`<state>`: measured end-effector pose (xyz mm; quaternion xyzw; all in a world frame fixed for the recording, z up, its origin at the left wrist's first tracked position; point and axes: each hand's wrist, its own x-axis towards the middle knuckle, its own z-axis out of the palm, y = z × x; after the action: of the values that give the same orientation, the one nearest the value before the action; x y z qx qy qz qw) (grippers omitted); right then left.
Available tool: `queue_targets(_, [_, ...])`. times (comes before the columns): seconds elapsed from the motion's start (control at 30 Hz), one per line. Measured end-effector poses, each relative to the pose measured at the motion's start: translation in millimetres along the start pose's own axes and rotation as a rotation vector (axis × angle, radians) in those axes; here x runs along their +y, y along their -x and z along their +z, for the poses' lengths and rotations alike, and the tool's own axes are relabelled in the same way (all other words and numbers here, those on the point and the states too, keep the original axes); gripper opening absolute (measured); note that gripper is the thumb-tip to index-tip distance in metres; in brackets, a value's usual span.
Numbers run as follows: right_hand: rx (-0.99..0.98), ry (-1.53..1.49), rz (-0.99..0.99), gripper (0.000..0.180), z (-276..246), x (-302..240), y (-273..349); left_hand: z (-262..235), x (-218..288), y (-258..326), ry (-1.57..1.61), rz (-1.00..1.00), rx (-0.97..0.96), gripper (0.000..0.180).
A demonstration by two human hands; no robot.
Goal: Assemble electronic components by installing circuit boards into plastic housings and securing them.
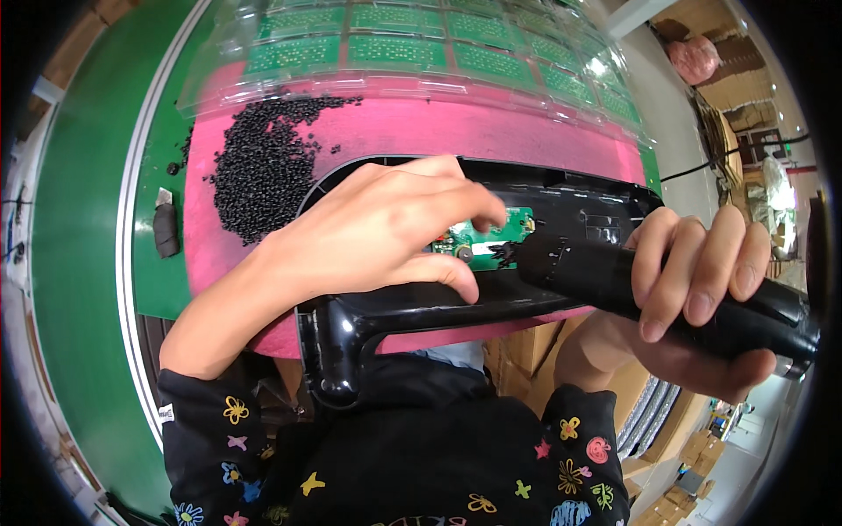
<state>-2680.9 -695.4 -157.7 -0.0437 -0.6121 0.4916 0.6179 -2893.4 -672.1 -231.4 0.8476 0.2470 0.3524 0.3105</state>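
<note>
- Left hand (377,232) spread flat, fingers pressing down on a small green circuit board (491,235) seated in a glossy black plastic housing (368,324).
- Right hand (697,280) wrapped tight around a black electric screwdriver (614,276), tip meeting the board's right edge.
- Housing lying across a pink mat (456,127) at the desk's (83,219) near edge.
- Heap of black screws (259,171) to the left on the mat.
- Clear trays of green boards (421,44) behind.

A glossy black housing (412,311) lies flat across the pink mat. A small green board (491,237) sits in its recess. A black driver (631,285), tilted nearly level, has its tip at the board's right edge.
</note>
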Motion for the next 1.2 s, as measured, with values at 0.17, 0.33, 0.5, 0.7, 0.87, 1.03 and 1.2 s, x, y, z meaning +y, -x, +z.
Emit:
queue_targets(0.17, [0.043,0.197,0.106,0.048,-22,-10,10,-5,-6,-1,-0.124,0.082,0.052,0.070])
queue_targets(0.33, [0.091,0.227,0.146,0.048,-36,-8,18,-5,-7,0,-0.167,0.064,0.090,0.030])
queue_targets(0.5, [0.136,0.199,0.173,0.048,-41,-1,21,-8,-3,1,-0.163,0.003,0.117,0.021])
queue_targets(0.7, [0.103,0.077,0.167,0.053,-46,4,23,-5,-1,-2,-0.186,-0.121,0.132,0.031])
queue_targets(0.87, [0.040,0.057,0.197,0.055,-47,8,19,-6,-2,-3,-0.237,-0.135,0.148,0.031])
queue_targets(1.03, [-0.068,-0.044,0.268,0.063,-51,13,13,-4,0,-3,-0.287,-0.155,0.129,0.024])
queue_targets(1.2, [-0.049,-0.068,0.268,0.061,-50,13,16,-4,1,-3,-0.277,-0.177,0.100,0.022])
